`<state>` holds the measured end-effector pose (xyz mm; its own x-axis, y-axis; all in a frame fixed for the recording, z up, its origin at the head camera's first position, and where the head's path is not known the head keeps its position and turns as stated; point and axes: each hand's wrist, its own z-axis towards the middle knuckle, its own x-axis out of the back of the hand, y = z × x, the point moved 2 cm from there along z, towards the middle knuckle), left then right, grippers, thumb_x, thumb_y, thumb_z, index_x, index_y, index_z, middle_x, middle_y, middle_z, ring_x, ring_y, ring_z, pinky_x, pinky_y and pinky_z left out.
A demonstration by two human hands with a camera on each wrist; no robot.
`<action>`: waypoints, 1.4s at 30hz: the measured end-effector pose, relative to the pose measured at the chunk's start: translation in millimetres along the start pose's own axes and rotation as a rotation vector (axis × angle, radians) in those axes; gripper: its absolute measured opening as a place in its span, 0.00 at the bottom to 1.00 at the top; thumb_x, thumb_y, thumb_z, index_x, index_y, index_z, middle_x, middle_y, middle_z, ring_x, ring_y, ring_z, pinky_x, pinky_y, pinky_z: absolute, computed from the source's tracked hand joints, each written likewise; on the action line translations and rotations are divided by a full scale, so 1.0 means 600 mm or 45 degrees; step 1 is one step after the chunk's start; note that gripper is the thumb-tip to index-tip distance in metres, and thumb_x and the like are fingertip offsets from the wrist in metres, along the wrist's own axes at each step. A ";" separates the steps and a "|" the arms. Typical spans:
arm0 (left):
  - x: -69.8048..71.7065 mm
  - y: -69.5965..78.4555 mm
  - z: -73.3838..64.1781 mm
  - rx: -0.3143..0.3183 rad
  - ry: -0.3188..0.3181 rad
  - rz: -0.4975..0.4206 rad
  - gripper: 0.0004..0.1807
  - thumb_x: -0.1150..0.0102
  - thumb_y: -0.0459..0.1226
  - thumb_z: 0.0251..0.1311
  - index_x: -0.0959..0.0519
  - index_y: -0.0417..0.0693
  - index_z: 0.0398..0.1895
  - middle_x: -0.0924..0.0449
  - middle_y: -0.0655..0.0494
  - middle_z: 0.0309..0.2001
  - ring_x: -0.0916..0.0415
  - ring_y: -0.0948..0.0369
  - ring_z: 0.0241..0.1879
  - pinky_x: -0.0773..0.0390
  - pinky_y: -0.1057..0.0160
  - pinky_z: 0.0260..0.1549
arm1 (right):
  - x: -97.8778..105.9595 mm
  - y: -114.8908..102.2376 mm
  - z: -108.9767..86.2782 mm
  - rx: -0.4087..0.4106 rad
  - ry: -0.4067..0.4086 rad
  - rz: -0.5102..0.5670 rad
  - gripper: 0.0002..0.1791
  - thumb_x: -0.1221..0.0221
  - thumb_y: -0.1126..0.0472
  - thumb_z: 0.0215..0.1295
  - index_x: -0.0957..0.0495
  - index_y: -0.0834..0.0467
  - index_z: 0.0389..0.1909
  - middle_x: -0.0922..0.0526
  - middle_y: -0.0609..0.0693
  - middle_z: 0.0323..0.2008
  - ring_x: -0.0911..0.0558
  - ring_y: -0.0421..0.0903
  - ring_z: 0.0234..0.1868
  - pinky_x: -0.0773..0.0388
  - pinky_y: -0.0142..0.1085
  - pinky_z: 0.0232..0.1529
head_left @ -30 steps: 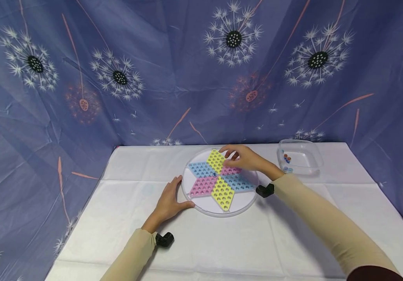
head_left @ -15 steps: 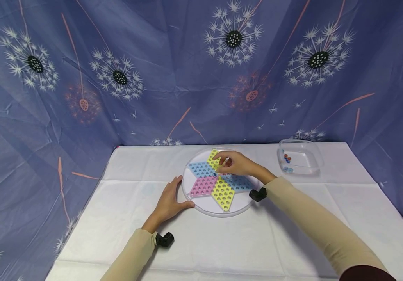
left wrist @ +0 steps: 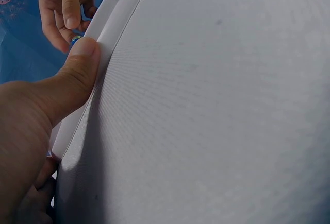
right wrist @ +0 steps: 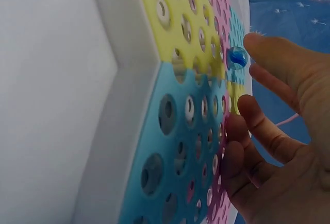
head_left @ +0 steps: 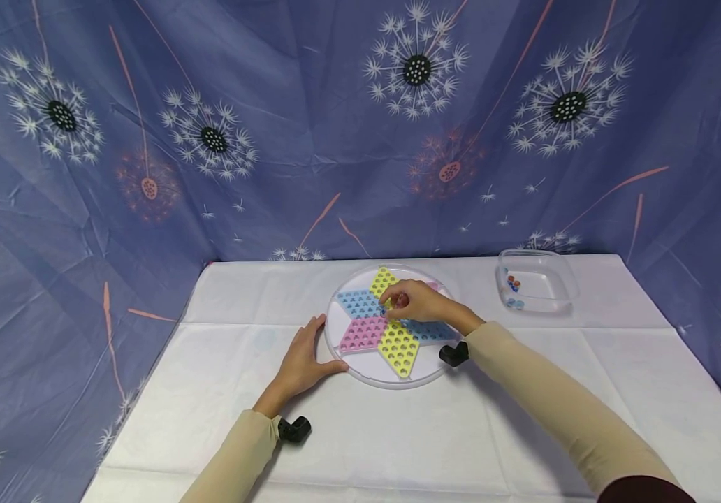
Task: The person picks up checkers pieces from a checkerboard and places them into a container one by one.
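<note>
A round Chinese checkers board [head_left: 357, 363] lies on the table, its star in yellow, pink and light blue. A clear glass marble [right wrist: 237, 57] with a blue swirl sits at the star's middle. My right hand [head_left: 420, 300] reaches over the board, thumb and forefinger parted at the marble's near side; the other fingers bend over the holes. Whether the fingertips touch the marble is hard to tell. My left hand [head_left: 300, 360] rests at the board's left rim, thumb along its edge, fingers spread; the left wrist view shows this thumb [left wrist: 77, 74] against the rim.
At the back right stands a clear plastic box [head_left: 539, 283] with several small orange and blue marbles at its left side. A white cloth [head_left: 423, 440] covers the table. Behind it hangs a blue curtain [head_left: 310, 105] with dandelion print.
My right hand has moved left and nearer, from the board's upper right to the marble at the middle. The left hand has stayed at the rim.
</note>
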<state>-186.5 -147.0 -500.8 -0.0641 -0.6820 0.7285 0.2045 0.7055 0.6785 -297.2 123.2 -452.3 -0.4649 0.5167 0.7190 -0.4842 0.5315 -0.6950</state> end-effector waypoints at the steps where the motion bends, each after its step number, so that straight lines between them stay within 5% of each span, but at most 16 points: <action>1: 0.000 0.000 0.000 0.001 0.000 0.000 0.61 0.23 0.56 0.40 0.45 0.44 0.76 0.48 0.42 0.75 0.52 0.44 0.74 0.51 0.47 0.72 | -0.002 0.000 0.000 -0.007 0.003 -0.008 0.15 0.32 0.57 0.60 0.16 0.55 0.48 0.20 0.49 0.36 0.26 0.45 0.32 0.26 0.36 0.35; 42: 0.000 0.001 0.000 -0.001 0.009 -0.006 0.61 0.23 0.56 0.39 0.45 0.44 0.75 0.47 0.42 0.75 0.50 0.44 0.73 0.47 0.47 0.71 | -0.018 -0.008 -0.002 -0.044 0.052 -0.110 0.09 0.32 0.59 0.60 0.15 0.53 0.42 0.23 0.52 0.38 0.27 0.46 0.36 0.27 0.38 0.39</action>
<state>-186.1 -146.8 -500.1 -0.0581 -0.6869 0.7245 0.2052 0.7020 0.6820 -288.9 116.1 -456.8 -0.3917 0.4946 0.7759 -0.4951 0.5975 -0.6308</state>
